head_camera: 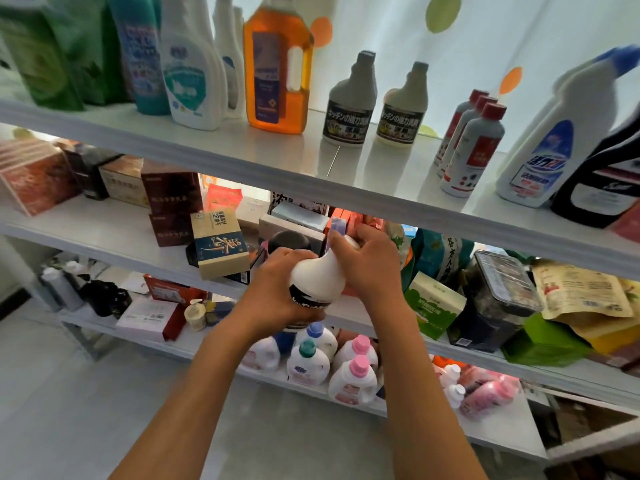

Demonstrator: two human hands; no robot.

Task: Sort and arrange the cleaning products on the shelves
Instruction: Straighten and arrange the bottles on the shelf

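Note:
I hold a white bottle (317, 278) with a black label in front of the second shelf. My left hand (280, 289) grips its body from the left. My right hand (367, 263) wraps round its neck and top, hiding the cap. On the top shelf (277, 150) stand cleaning products: two matching grey bottles with black labels (349, 102), an orange liquid jug (277, 67), three red-capped bottles (474, 147) and a blue-capped white bottle (557, 133). Just behind my left hand shows a dark round cap (289, 240).
The second shelf (104, 233) carries boxes at left and bags and cartons at right. The lower shelf holds white jugs with pink, teal and blue caps (349, 372). Green and white bottles (187, 64) crowd the top shelf's left end. Grey floor lies below left.

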